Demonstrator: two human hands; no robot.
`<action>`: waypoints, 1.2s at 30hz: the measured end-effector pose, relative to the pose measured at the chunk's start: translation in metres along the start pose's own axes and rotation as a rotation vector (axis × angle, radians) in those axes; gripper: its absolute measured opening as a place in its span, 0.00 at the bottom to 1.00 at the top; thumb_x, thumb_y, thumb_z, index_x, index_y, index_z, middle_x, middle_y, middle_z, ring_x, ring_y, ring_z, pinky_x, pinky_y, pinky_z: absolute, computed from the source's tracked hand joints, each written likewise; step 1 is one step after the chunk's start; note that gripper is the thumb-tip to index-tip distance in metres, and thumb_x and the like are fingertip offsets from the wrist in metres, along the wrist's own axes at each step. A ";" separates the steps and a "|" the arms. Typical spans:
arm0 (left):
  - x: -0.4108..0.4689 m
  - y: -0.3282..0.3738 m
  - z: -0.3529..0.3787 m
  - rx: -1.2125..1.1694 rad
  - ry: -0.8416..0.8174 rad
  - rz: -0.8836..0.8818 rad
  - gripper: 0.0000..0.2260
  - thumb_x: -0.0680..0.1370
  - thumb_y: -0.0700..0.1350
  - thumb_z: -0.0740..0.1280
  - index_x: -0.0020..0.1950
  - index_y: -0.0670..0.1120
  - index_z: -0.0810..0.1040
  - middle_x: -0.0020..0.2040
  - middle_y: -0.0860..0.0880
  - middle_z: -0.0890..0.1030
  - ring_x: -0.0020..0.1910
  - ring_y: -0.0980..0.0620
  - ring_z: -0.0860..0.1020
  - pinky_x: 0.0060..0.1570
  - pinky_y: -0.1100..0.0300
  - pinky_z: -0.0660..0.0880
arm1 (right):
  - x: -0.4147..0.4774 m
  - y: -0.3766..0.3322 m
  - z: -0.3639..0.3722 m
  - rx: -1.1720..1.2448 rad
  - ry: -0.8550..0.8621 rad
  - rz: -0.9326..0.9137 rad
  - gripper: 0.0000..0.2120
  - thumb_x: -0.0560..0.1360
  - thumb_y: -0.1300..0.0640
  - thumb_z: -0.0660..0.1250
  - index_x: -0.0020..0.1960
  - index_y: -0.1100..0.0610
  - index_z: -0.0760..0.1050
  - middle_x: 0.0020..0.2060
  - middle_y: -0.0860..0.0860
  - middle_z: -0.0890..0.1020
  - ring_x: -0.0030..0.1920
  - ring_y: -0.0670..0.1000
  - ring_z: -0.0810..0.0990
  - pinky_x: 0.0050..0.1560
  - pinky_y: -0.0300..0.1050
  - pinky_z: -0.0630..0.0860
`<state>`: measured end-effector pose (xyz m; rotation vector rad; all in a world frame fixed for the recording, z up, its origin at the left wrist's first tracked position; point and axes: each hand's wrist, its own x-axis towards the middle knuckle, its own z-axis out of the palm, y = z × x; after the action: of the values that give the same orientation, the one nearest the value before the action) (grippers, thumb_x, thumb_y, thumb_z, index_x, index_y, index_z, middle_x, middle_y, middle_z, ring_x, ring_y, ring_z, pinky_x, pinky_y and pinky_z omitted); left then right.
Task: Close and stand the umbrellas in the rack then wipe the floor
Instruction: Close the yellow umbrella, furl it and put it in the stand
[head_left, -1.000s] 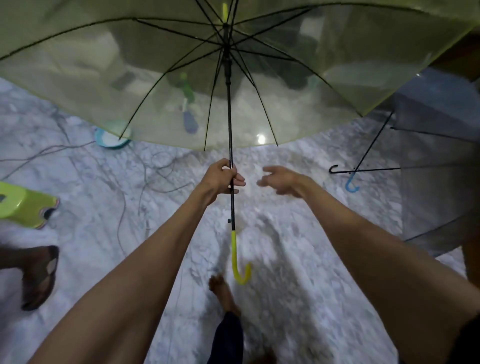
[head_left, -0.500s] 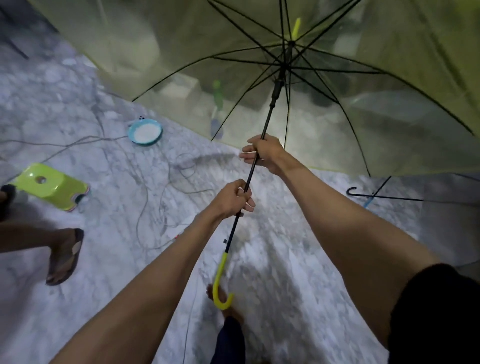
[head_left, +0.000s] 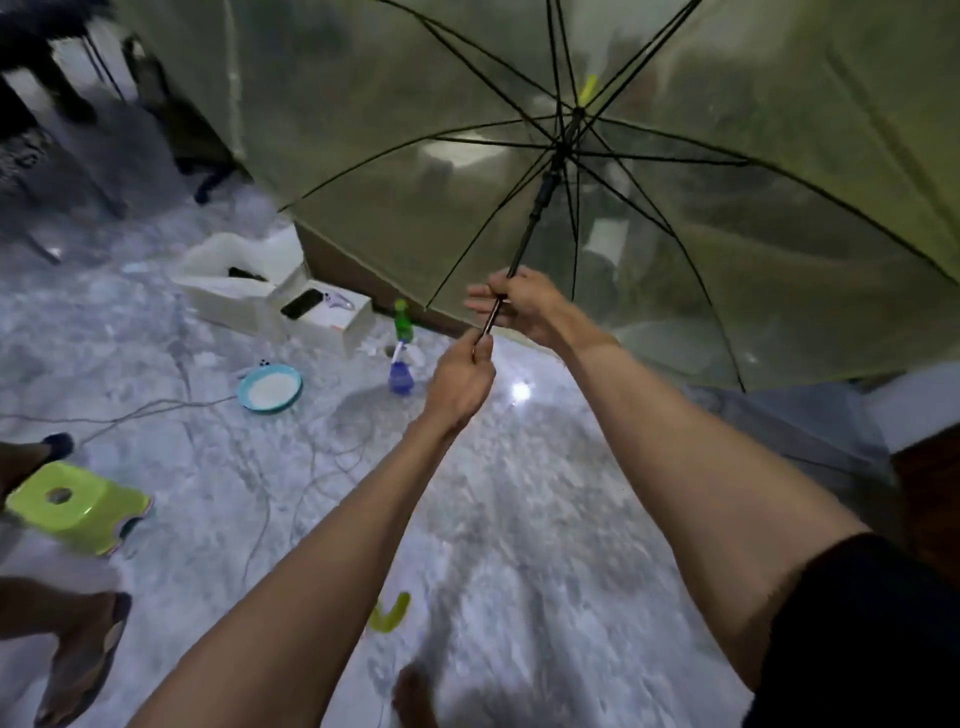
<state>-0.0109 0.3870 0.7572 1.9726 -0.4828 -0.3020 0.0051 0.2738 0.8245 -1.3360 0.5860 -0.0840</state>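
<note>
An open umbrella (head_left: 701, 218) with a clear yellow-green canopy and black ribs fills the upper right. Its thin black shaft slants down to the left. My left hand (head_left: 460, 382) grips the shaft low down. Just above it, my right hand (head_left: 524, 304) holds the shaft below the black runner. The yellow hooked handle (head_left: 389, 613) shows under my left forearm, near the floor. No rack is in view.
On the marble floor (head_left: 519, 519) lie thin cables, a blue-rimmed plate (head_left: 270, 388), a green-and-blue spray bottle (head_left: 401, 348) and white boxes (head_left: 270, 291). A lime stool (head_left: 72, 506) and another person's sandalled foot (head_left: 78, 660) are at the left. My bare foot (head_left: 415, 696) is below.
My right hand went from open beside the shaft to gripping it above my left hand. The umbrella tilted and swung to the upper right. The view turned left, revealing boxes and the bottle.
</note>
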 end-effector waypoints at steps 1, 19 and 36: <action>0.007 0.016 -0.002 0.003 0.012 0.028 0.14 0.83 0.47 0.54 0.60 0.43 0.76 0.50 0.46 0.79 0.50 0.46 0.75 0.47 0.57 0.68 | -0.004 -0.016 -0.007 0.002 0.017 -0.021 0.11 0.83 0.66 0.54 0.43 0.57 0.65 0.62 0.65 0.77 0.59 0.63 0.79 0.50 0.51 0.78; 0.053 0.191 0.098 0.133 -0.536 0.490 0.17 0.80 0.49 0.60 0.31 0.50 0.65 0.28 0.53 0.69 0.32 0.52 0.68 0.33 0.55 0.62 | -0.103 -0.102 -0.199 0.262 0.545 -0.176 0.09 0.82 0.66 0.56 0.44 0.59 0.68 0.58 0.65 0.78 0.54 0.60 0.83 0.54 0.51 0.78; -0.050 0.282 0.270 0.375 -1.145 1.110 0.12 0.81 0.51 0.57 0.46 0.47 0.78 0.43 0.43 0.82 0.46 0.42 0.79 0.40 0.55 0.70 | -0.327 -0.013 -0.348 0.591 1.421 -0.176 0.28 0.82 0.47 0.59 0.76 0.59 0.59 0.64 0.53 0.69 0.65 0.55 0.74 0.67 0.54 0.72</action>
<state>-0.2240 0.0856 0.8946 1.3707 -2.3503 -0.6109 -0.4257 0.0865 0.9128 -0.5612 1.4630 -1.3176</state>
